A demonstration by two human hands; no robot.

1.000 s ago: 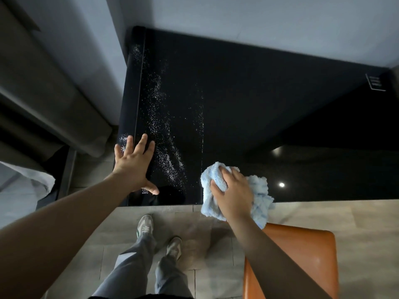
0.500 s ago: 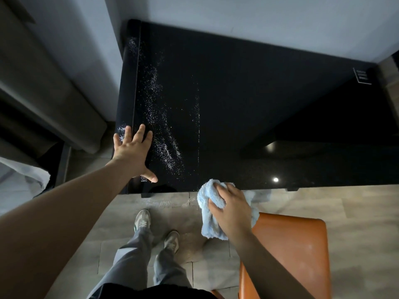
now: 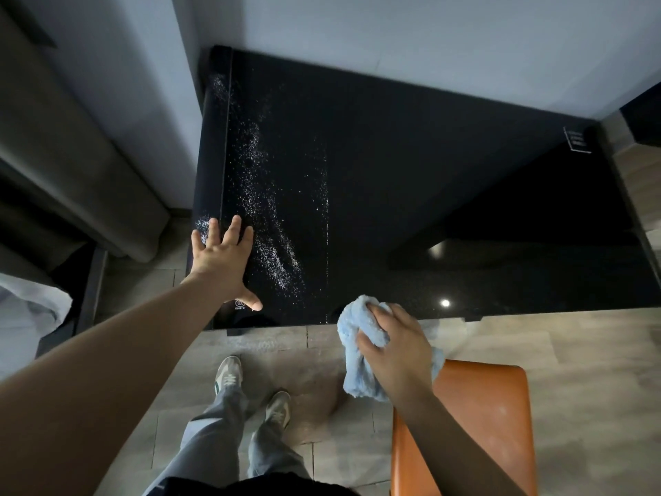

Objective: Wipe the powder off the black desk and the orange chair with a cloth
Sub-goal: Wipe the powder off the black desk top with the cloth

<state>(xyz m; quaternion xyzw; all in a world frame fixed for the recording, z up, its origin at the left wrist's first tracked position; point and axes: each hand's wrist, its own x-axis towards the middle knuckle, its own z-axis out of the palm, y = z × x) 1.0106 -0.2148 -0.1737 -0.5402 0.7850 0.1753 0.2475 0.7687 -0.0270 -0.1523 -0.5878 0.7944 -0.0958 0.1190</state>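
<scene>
The person is working on the desk half of the job. The right hand [image 3: 397, 352] is gripping a bunched light-blue cloth [image 3: 352, 374] at the near edge of the black desk [image 3: 447, 166], and the bundle is hanging partly off that edge. I cannot tell whether it is touching the top. The left hand [image 3: 223, 259] is lying flat with fingers spread on the desk's near left corner, holding nothing.

White powder [image 3: 264, 216] is lying in a broad band along the desk's left end, with a thin streak [image 3: 326, 209] nearer the desk's middle. As I judge it, the next move is calling for the cloth to go back onto the desk and leftward through that band, with the braced hand lifting clear.

The orange chair [image 3: 493, 406], in front of the desk's near edge, is being cut off by the frame and crossed by the right forearm. Faint pale marks on its seat are too dim to call powder. Reflections are glaring across the desk's right end, so fine dust there is hard to judge.
</scene>
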